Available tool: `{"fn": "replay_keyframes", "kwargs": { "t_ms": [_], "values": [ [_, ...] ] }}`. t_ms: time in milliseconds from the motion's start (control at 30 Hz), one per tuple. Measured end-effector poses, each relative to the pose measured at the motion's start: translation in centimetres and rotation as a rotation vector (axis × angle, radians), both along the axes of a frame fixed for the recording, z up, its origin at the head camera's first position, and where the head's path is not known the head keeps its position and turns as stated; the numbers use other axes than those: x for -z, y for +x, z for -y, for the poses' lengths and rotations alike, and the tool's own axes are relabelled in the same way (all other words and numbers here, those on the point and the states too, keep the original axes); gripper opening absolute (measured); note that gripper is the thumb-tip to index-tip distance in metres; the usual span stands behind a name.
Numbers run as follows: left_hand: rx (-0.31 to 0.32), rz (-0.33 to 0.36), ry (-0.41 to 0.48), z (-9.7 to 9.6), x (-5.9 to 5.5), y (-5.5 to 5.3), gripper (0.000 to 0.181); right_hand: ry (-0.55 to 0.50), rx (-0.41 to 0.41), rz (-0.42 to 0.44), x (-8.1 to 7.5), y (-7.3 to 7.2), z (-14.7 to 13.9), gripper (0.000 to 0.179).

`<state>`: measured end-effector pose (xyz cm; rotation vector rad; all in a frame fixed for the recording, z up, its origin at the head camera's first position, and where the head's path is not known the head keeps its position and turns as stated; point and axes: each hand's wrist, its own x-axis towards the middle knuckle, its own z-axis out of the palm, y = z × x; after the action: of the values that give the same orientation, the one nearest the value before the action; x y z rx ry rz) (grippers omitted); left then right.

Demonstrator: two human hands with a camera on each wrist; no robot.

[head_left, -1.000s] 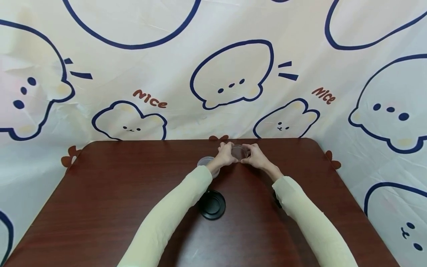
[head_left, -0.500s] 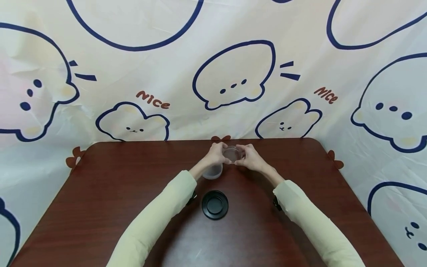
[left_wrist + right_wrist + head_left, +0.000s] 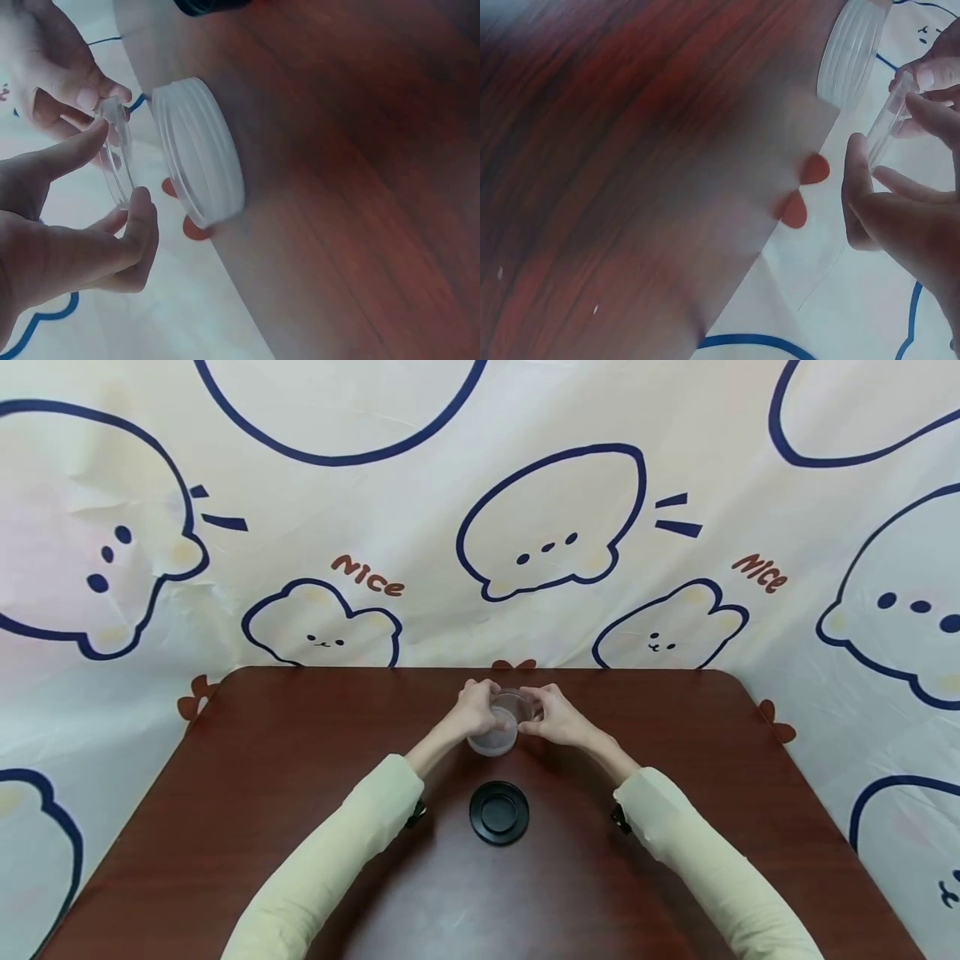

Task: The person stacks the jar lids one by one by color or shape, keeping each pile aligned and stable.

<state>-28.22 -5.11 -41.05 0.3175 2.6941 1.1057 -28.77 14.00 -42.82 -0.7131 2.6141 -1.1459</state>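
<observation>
A shallow clear round plastic piece (image 3: 517,700), like a small lid or dish, is held up between both hands near the table's far edge. My left hand (image 3: 474,710) pinches its left rim with thumb and fingers, and my right hand (image 3: 558,717) pinches the opposite rim. In the left wrist view the clear piece (image 3: 120,178) appears nearly edge-on. Just below and in front of it, a low frosted round container (image 3: 492,743) with a ridged side stands on the table; the two look apart in the right wrist view, where the container (image 3: 853,56) shows at the top.
A black round lid-like disc (image 3: 498,812) with a raised ring lies nearer on the brown wooden table (image 3: 225,827). A white cloth backdrop (image 3: 420,502) with blue cartoon outlines rises behind the table's far edge and along its sides.
Both hands have carried the clear piece leftward, from the right of the frosted container to above and behind it. The head view has shifted slightly; the black disc stays on the table.
</observation>
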Motion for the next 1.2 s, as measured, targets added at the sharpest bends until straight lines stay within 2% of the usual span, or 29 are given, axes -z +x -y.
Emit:
{"fn": "replay_keyframes", "kwargs": {
  "t_ms": [267,633,1200],
  "values": [
    [0.002,-0.051,-0.022,1.1,0.4,0.8,0.059,0.042,-0.024,-0.087,-0.1,0.3,1.4,0.060],
    [-0.034,-0.041,-0.044,2.0,1.1,1.5,0.058,0.083,-0.037,-0.102,0.4,0.6,2.6,0.060],
    [-0.054,-0.069,-0.096,1.8,1.7,2.1,0.062,0.158,-0.032,-0.130,0.8,1.0,3.4,0.061]
  ]
}}
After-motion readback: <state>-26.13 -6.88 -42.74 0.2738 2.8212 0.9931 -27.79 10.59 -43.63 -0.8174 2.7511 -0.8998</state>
